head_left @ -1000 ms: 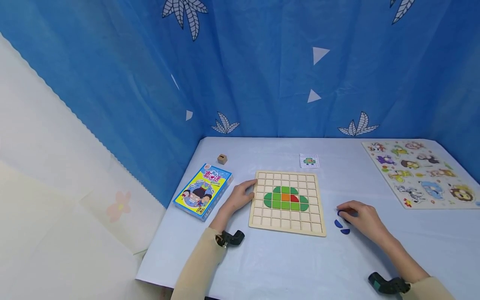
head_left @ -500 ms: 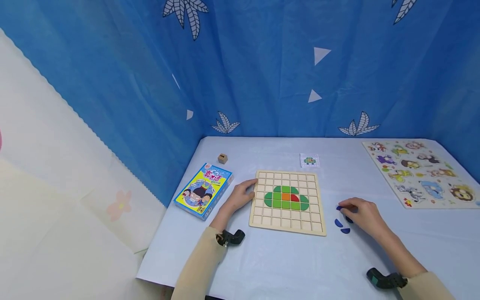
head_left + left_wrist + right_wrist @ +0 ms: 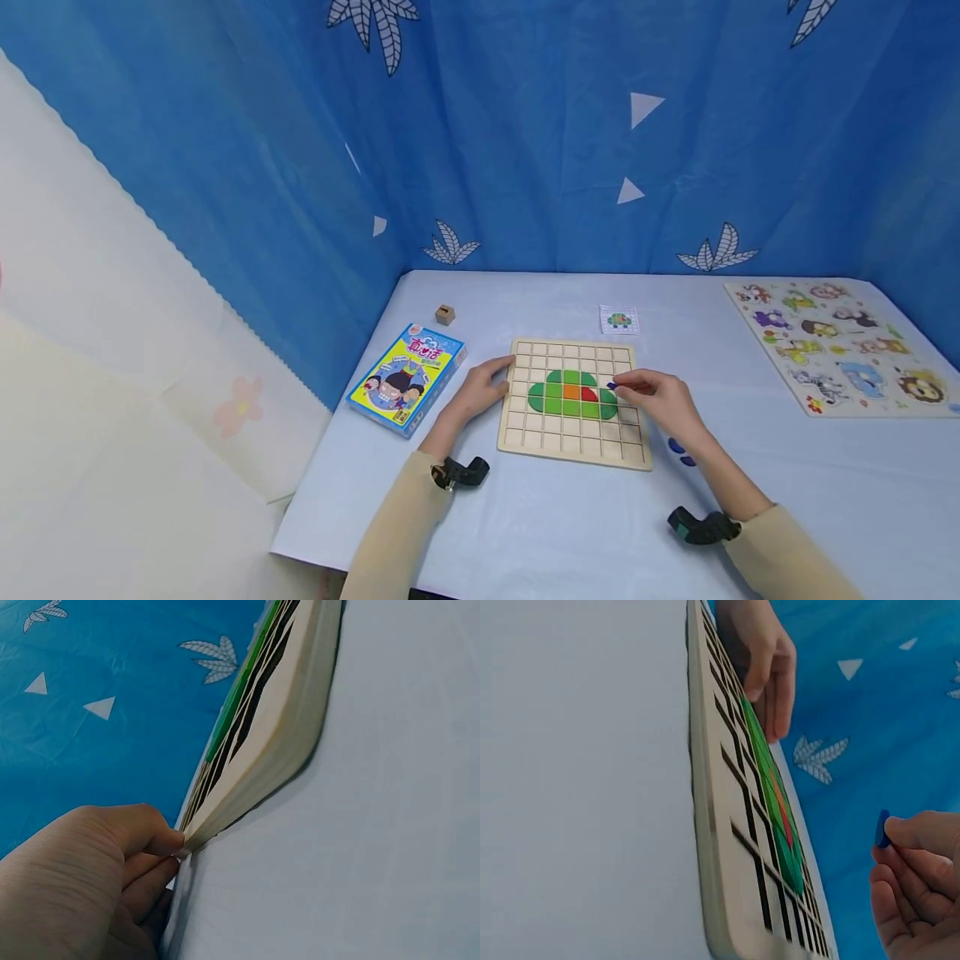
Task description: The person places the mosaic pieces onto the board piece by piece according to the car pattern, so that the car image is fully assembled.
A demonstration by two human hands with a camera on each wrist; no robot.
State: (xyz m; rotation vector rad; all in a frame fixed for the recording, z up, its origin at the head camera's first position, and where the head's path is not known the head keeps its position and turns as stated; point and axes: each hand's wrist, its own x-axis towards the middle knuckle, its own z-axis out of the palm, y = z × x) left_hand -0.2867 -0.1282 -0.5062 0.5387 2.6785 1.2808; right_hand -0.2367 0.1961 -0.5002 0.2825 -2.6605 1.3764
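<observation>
A wooden grid board [image 3: 573,443] lies on the pale blue table, with green, orange and red tiles [image 3: 572,395] filling a rounded shape in its middle. My left hand [image 3: 480,390] holds the board's left edge with curled fingers [image 3: 142,844]. My right hand [image 3: 654,397] hovers over the board's right side and pinches a small dark blue piece [image 3: 611,385], which shows at the fingertips in the right wrist view as the blue piece [image 3: 883,829]. Two more blue pieces [image 3: 678,450] lie on the table just right of the board.
A blue game box [image 3: 405,379] lies left of the board, a small wooden cube [image 3: 445,314] behind it. A pattern card [image 3: 618,320] sits beyond the board. An animal puzzle board [image 3: 843,346] lies at the far right. Blue curtain closes the back.
My right hand picked up a blue piece from the table on the right and carried it left over the board. The left hand stayed on the board's edge.
</observation>
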